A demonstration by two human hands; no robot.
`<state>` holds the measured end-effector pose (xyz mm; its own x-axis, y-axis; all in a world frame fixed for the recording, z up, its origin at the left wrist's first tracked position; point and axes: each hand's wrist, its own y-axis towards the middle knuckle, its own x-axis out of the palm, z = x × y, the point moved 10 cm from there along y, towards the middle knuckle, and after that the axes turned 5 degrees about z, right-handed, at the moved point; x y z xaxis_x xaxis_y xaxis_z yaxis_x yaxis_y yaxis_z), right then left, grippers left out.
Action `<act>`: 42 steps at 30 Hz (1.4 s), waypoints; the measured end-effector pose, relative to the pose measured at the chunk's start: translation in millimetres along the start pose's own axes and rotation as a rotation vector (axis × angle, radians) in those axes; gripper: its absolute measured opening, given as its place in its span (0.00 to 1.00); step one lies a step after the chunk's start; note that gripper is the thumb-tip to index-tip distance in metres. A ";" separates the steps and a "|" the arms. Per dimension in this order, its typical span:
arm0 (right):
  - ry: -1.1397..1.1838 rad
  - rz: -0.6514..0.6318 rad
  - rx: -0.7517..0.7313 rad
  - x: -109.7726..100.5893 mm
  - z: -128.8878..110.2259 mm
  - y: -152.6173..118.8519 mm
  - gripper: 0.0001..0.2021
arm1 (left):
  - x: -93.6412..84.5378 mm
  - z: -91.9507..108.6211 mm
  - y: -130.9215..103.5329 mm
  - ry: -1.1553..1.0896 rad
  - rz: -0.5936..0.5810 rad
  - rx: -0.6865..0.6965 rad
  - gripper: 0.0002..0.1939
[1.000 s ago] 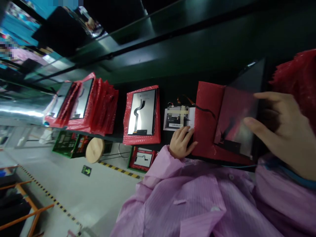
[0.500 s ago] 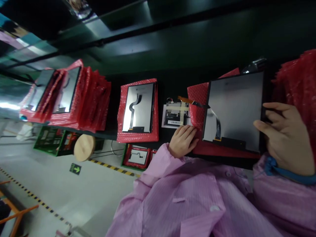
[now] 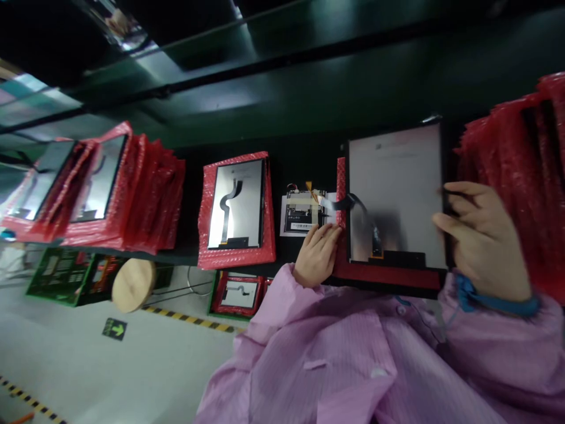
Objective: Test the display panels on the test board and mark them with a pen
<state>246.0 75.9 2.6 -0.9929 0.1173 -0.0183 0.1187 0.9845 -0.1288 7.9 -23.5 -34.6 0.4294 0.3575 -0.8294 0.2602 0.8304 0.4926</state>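
Note:
My right hand (image 3: 483, 238) pinches the right edge of an LCD panel (image 3: 397, 188), its silvery back facing me. A dark flex cable (image 3: 353, 201) with an orange end curls from the panel's lower left out past its left edge. Beneath the panel lies a red bubble-wrap sleeve (image 3: 341, 176), mostly hidden. My left hand (image 3: 316, 254) lies palm down, fingers stretched out, at the sleeve's left edge. Just beyond its fingertips is a small circuit board (image 3: 302, 209) with tape strips, on a white base; the cable's orange end is over its upper right.
Left of the board, another LCD panel (image 3: 236, 203) rests on red bubble wrap (image 3: 269, 238). Stacked red sleeves (image 3: 152, 200) with panels stand farther left, and more red sleeves (image 3: 516, 176) at right. Below the bench are a round wooden stool (image 3: 133, 285) and green crates (image 3: 57, 274).
The panel in my right hand has moved left, covering more of the red sleeve. Its cable end has shifted left, over the board. My left hand stays by the sleeve; the view has shifted slightly.

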 end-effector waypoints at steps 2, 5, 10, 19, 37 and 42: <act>0.031 -0.072 0.087 11.0 31.2 11.1 0.24 | 0.1 -4.2 -0.4 -0.041 0.008 -0.031 0.32; -0.079 -0.144 0.063 15.2 56.9 20.4 0.25 | -0.3 -1.7 -0.1 -0.064 0.013 -0.015 0.36; -0.703 -0.073 -0.305 11.8 16.9 5.9 0.21 | -8.6 5.7 6.1 -0.023 -0.021 0.054 0.24; -0.707 -0.522 -0.610 155.4 -16.6 11.3 0.12 | -55.4 -39.3 85.5 0.121 0.353 -0.018 0.14; -0.627 -0.565 -0.513 173.7 27.5 19.1 0.05 | -4.1 -41.8 92.6 0.140 0.175 0.142 0.18; -0.605 -0.547 -0.522 172.0 26.0 17.8 0.07 | -6.0 -40.2 92.7 0.147 0.189 0.150 0.17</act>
<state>77.5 110.2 -28.6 -0.7238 -0.3178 -0.6125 -0.5206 0.8341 0.1824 -5.3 68.5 5.4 0.3549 0.5672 -0.7432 0.3173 0.6747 0.6664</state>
